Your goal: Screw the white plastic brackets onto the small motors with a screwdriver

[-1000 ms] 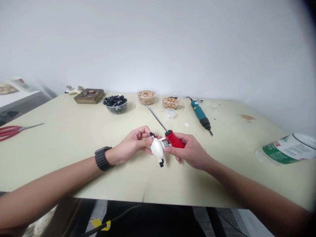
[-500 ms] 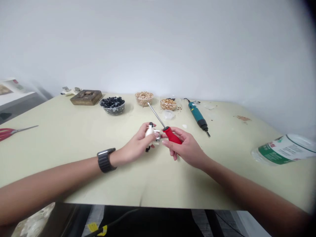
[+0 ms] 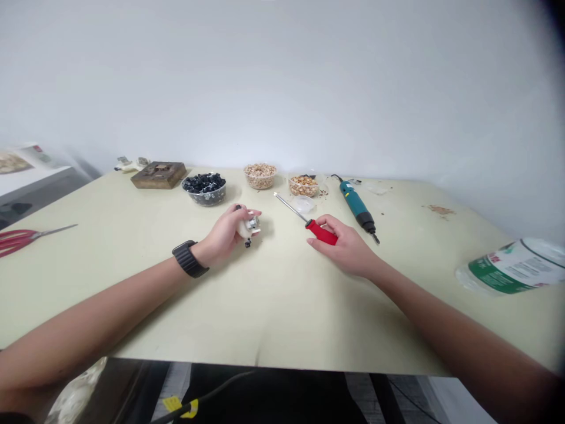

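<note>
My left hand (image 3: 225,234) is closed around a small white plastic part (image 3: 244,228) with black ends and some metal on it; its far side is hidden by my fingers. In my right hand (image 3: 348,244) is a screwdriver (image 3: 323,232) with a red handle, its metal shaft pointing up and to the left. The screwdriver's tip is apart from the white part, near a small clear lid (image 3: 303,204) on the table. Behind the hands stand clear bowls, one of black pieces (image 3: 205,189), one of pale beige pieces (image 3: 260,176) and one of brass-coloured pieces (image 3: 304,186).
A teal electric screwdriver (image 3: 356,206) lies right of the bowls. Red-handled scissors (image 3: 26,238) are at the left, a dark wooden block (image 3: 159,175) at the back left. On the right a clear plastic jar (image 3: 512,268) with a green label lies on its side. A wall closes the back.
The hands have moved apart: my left hand went left with the white part, turning it, and my right hand went right with the screwdriver. The screwdriver's tip is lower.
</note>
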`<control>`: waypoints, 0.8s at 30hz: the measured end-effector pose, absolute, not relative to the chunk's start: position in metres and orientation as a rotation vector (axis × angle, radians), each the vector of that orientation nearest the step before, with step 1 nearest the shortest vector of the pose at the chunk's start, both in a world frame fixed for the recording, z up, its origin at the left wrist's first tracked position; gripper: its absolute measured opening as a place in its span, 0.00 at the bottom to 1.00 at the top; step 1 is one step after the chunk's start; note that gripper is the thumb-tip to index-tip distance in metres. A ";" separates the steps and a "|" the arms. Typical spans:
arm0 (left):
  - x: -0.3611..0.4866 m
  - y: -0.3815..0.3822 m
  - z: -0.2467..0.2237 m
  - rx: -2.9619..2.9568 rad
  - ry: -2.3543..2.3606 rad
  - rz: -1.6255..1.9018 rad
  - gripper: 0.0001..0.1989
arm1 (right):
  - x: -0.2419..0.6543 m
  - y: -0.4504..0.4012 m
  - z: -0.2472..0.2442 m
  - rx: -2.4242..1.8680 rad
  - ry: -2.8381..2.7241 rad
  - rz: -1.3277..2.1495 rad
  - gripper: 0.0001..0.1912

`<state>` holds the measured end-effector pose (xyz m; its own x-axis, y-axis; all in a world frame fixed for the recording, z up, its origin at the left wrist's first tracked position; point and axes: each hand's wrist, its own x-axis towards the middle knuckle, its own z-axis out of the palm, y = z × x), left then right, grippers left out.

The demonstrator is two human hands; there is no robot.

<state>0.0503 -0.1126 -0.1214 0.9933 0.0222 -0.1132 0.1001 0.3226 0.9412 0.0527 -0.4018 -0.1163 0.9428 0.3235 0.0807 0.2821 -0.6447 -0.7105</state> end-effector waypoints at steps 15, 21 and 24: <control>0.036 -0.114 -0.110 1.264 0.151 -0.425 0.13 | 0.055 -0.404 -0.127 -2.293 -0.673 0.059 0.14; 0.032 -0.118 -0.108 1.302 0.049 -0.376 0.15 | 0.051 -0.403 -0.124 -2.301 -0.682 0.082 0.15; 0.034 -0.118 -0.112 1.354 0.020 -0.242 0.16 | 0.051 -0.404 -0.124 -2.376 -0.614 0.098 0.14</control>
<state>0.0340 -0.1179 -0.1120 0.9749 -0.1614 -0.1536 0.1840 0.1945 0.9635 0.0510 -0.4036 -0.1238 0.8864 0.4542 0.0895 0.4035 -0.6634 -0.6302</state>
